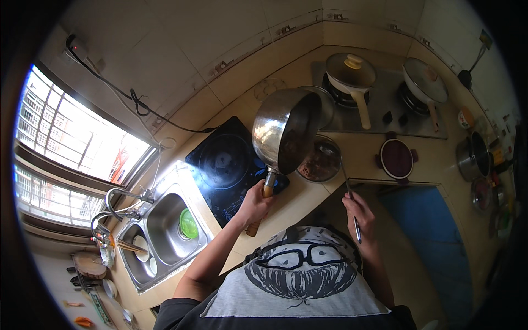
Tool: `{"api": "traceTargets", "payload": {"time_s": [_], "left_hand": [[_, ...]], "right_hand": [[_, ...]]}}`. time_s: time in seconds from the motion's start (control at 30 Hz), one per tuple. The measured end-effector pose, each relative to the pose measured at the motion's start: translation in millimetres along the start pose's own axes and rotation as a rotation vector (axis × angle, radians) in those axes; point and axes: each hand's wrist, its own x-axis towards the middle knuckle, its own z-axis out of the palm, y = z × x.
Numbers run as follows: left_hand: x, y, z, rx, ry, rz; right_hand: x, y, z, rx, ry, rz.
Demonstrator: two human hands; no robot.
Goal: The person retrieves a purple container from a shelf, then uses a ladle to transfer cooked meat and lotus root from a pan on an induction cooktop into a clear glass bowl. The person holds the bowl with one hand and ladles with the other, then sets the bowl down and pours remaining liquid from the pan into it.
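Observation:
My left hand (256,203) grips the wooden handle of a shiny metal wok (270,128). The wok is tilted on its side, its dark opening facing right. Close to its lower rim, on the counter, sits a round bowl (319,176) of brown food, partly hidden by the wok. In my right hand (359,212) is a long-handled metal utensil (345,173), whose head reaches over the bowl; its exact kind is hard to make out. Behind the wok, a round lid or dish (327,108) is partly covered.
An induction cooktop (225,161) lies left of the wok, its cord (177,124) running up the wall. Lidded pans (350,72) (425,80) stand on the gas hob (383,119). The double sink (165,218) holds a green bowl (189,223). A purple trivet (397,159) lies near the counter's front edge.

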Motion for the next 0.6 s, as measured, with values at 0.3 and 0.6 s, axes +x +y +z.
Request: {"api": "traceTargets", "payload": {"time_s": [0.3, 0.6], "left_hand": [[-2, 2, 1, 0.029, 0.019, 0.0], [-3, 10, 2, -0.241, -0.015, -0.067]], "right_hand": [[2, -2, 2, 0.018, 0.036, 0.019], [10, 4, 6, 0.097, 0.183, 0.062]]}}
